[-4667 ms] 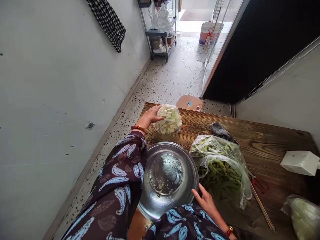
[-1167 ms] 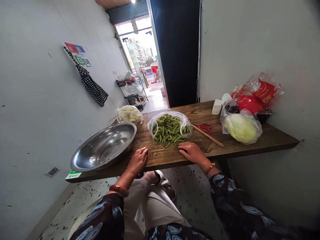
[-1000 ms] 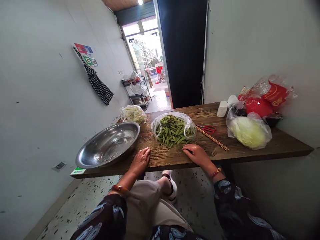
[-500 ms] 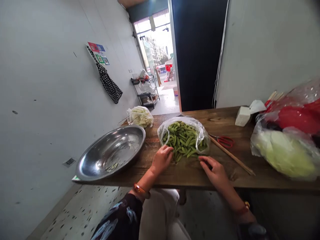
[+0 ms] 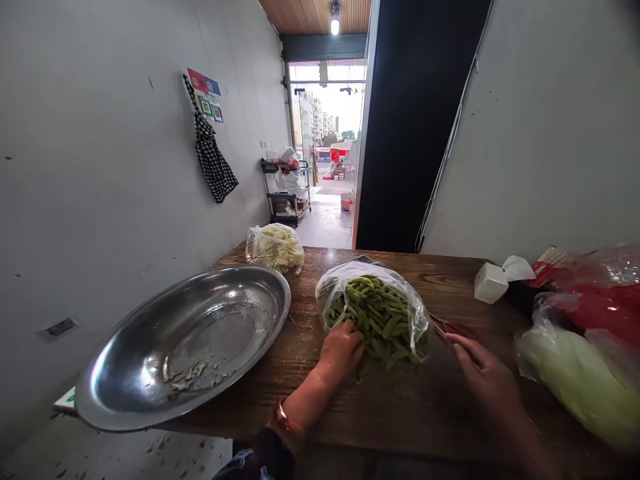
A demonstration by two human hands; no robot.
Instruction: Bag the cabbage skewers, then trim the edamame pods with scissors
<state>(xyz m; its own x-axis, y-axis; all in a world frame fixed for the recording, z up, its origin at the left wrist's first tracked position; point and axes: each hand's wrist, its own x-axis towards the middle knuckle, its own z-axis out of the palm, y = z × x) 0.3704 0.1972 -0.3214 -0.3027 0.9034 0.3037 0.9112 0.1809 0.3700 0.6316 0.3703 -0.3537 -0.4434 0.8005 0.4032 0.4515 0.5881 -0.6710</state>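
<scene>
Fingers of the left hand (image 5: 341, 348) curl into pods (image 5: 383, 310), the right hand (image 5: 483, 367) blurs near the scissors (image 5: 461, 329), neither grip clear; work looks barely begun, pods heaped in the opened bag (image 5: 357, 271) on the desk (image 5: 300, 347).

- Daylight enters through the far doorway (image 5: 325, 123), bleaching its upper part almost white.
- A lit ceiling lamp (image 5: 335, 26) makes a small, glaring spot.
- The steel basin (image 5: 220, 337) throws back hard highlights, strongest on its left side.
- The bench (image 5: 405, 413) sinks into deep shadow at its near edge.
- Motion blur smears the right hand (image 5: 485, 377); the left hand (image 5: 341, 350) is crisper.
- Wide-angle distortion stretches the bagged pale-green vegetable (image 5: 580, 380) at right, which looks soft.
- The top right corner is dark.
</scene>
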